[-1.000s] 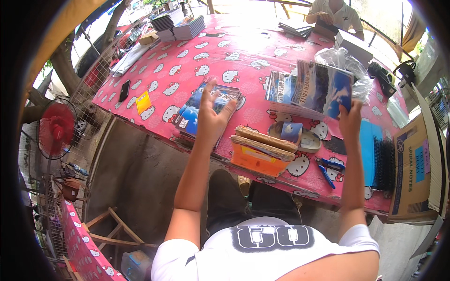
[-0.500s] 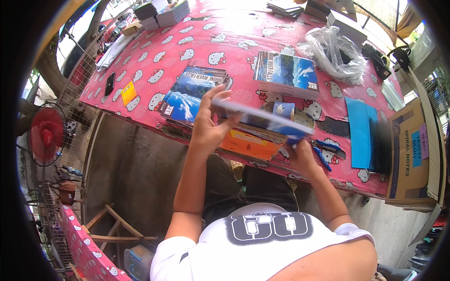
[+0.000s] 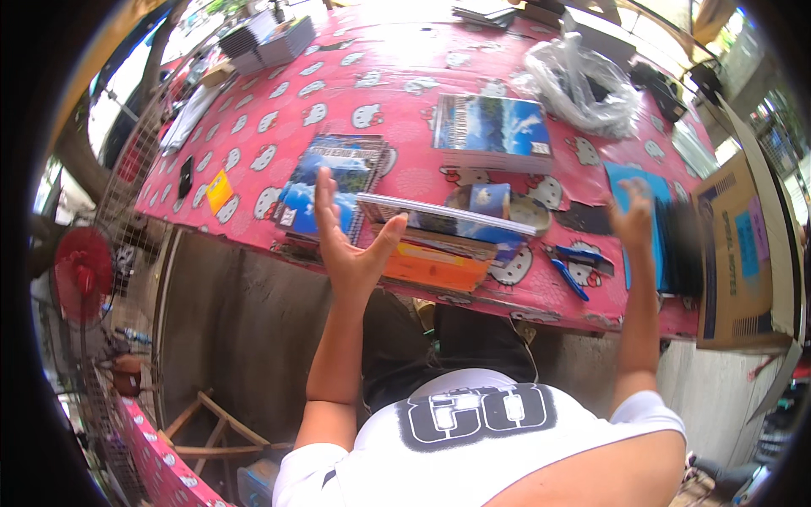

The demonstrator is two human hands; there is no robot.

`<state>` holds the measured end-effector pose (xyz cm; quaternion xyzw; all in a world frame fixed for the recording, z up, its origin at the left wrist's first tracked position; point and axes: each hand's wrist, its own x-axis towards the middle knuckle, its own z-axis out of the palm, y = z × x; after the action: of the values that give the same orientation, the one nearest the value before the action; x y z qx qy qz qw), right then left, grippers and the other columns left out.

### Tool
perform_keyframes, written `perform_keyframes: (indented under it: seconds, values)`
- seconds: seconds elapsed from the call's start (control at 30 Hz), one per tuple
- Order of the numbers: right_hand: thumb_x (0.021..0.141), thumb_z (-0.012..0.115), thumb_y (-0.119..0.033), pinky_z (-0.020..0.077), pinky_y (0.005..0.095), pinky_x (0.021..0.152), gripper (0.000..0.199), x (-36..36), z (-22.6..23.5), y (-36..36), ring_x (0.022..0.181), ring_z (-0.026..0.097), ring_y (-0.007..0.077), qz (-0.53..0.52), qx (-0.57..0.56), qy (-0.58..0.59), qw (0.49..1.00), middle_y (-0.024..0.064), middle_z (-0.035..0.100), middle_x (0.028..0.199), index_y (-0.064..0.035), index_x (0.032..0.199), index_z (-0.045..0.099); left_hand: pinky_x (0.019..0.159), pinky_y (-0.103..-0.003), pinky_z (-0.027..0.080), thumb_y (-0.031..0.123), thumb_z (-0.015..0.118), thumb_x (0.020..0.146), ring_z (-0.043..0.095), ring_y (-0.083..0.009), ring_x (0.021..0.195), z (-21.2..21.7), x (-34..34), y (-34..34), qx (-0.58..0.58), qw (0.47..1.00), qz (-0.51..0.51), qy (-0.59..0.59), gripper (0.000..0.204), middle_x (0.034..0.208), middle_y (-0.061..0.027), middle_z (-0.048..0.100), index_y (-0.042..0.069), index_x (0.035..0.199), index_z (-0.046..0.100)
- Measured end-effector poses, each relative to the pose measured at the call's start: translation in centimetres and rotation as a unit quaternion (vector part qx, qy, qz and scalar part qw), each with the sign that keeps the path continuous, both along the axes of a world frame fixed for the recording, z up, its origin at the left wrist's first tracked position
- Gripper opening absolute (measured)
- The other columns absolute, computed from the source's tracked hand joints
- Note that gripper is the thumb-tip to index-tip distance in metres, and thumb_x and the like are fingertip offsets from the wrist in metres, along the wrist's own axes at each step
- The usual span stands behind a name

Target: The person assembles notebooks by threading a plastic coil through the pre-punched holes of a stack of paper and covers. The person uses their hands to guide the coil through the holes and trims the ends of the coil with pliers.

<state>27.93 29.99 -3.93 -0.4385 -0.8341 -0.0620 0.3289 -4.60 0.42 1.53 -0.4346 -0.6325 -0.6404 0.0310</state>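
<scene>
A spiral-bound notebook (image 3: pixel 448 216) with a blue picture cover is held on edge at the table's near side, above a stack with an orange cover (image 3: pixel 431 269). My left hand (image 3: pixel 348 253) is at the notebook's left end, fingers stretched up and thumb spread apart by its edge. Blurred by motion, my right hand (image 3: pixel 632 221) hovers over blue sheets (image 3: pixel 620 179) on the right, its fingers apart and nothing visible in them. Dark binding coils (image 3: pixel 678 245) lie beside the sheets. Blue-handled cutters (image 3: pixel 574 269) rest between the notebook and my right forearm.
Picture-covered notebook stacks lie at left (image 3: pixel 334 182) and centre (image 3: pixel 494 131). A roll of tape (image 3: pixel 490 201) stands behind the upright notebook. Farther right are a clear plastic bag (image 3: pixel 583 89) and a cardboard box (image 3: pixel 735 253). A phone (image 3: pixel 186 177) and yellow card (image 3: pixel 220 192) lie left.
My right hand has left the notebook and moved right, over the blue sheets. The notebook has come down closer to the stack, and my left hand's fingers have spread off it.
</scene>
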Motion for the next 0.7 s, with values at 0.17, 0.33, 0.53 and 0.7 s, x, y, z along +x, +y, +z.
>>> perform_keyframes:
  seconds: [0.17, 0.33, 0.53, 0.7]
  values:
    - [0.079, 0.071, -0.039, 0.0493, 0.0437, 0.088, 0.044, 6.3, -1.1, 7.0, 0.112, 0.054, 0.0351, -0.31, -0.219, -0.176, 0.908, 0.0209, 0.055, 0.118, -0.0033, 0.104, 0.06, 0.11, -0.053, 0.013, 0.027, 0.07, 0.082, 0.027, -0.0297, 0.137, 3.9, 5.4, 1.8, -0.147, 0.928, 0.028, 0.341, 0.06, 0.146, -0.0134, 0.034, 0.009, 0.134, 0.048]
    - [0.075, 0.076, -0.031, 0.0511, 0.0441, 0.084, 0.043, 7.6, -2.0, 7.8, 0.104, 0.061, 0.0342, -0.284, -0.12, -0.187, 0.933, 0.0194, 0.062, 0.108, -0.0035, 0.104, 0.062, 0.108, -0.053, 0.017, 0.024, 0.066, 0.084, 0.048, -0.025, 0.121, 2.9, 7.2, 3.8, -0.185, 0.913, -0.081, 0.354, 0.043, 0.126, -0.009, 0.056, 0.013, 0.125, 0.058]
    - [0.074, 0.078, -0.03, 0.0503, 0.0432, 0.082, 0.035, 10.0, -0.7, 9.0, 0.095, 0.064, 0.0346, -0.284, -0.196, -0.167, 0.924, 0.0204, 0.066, 0.097, -0.0033, 0.093, 0.066, 0.095, -0.044, 0.036, 0.015, 0.073, 0.074, 0.06, -0.0225, 0.097, 1.8, 7.2, 4.5, -0.085, 0.952, -0.121, 0.267, 0.021, 0.092, -0.0037, 0.067, 0.01, 0.093, 0.07]
    - [0.074, 0.077, -0.031, 0.0502, 0.0434, 0.082, 0.032, 9.9, -0.5, 9.8, 0.096, 0.065, 0.0344, -0.291, -0.232, -0.146, 0.917, 0.0191, 0.067, 0.1, -0.0062, 0.092, 0.07, 0.086, -0.039, 0.041, 0.013, 0.075, 0.07, 0.059, -0.0231, 0.087, 1.9, 7.3, 4.5, -0.053, 0.96, -0.099, 0.257, 0.017, 0.088, -0.0019, 0.066, 0.01, 0.086, 0.072]
